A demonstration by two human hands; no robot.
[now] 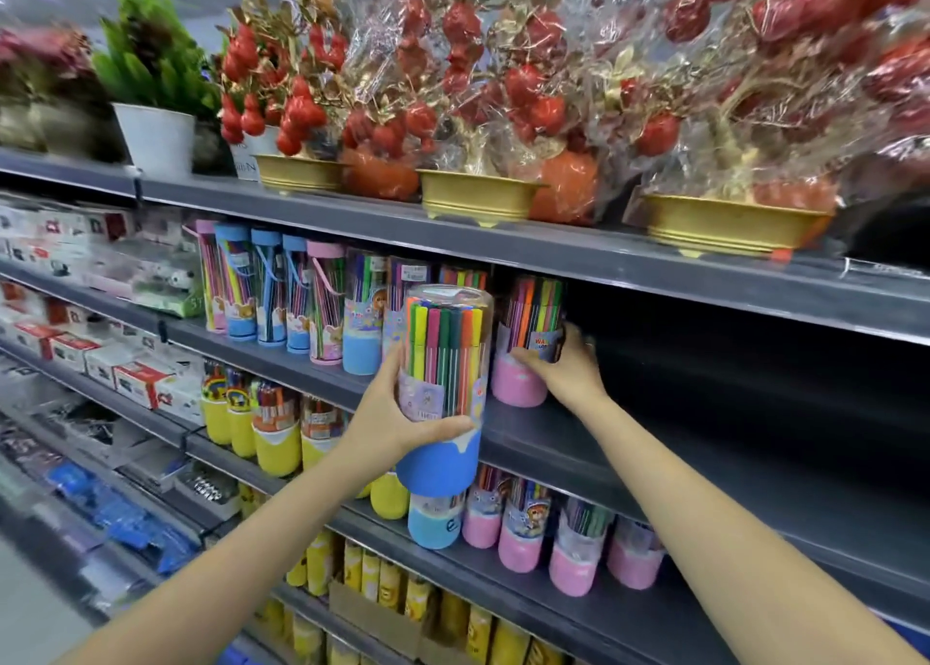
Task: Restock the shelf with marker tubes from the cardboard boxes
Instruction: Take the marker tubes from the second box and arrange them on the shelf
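Blue-based marker tube [443,387] in left hand [382,413]; label illegible.

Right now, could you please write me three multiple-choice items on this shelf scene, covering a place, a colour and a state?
1. Where does the pink-based tube stand?
A. top shelf
B. on the marker shelf, right end of the row
C. floor

2. The base of the tube in the left hand is:
A. blue
B. yellow
C. green

3. The right hand is:
A. hanging idle
B. gripping the pink-based tube
C. holding a box

Key: 1 B, empty shelf lies to its right; 2 A, blue base below the fingers; 3 B, fingers wrap it.
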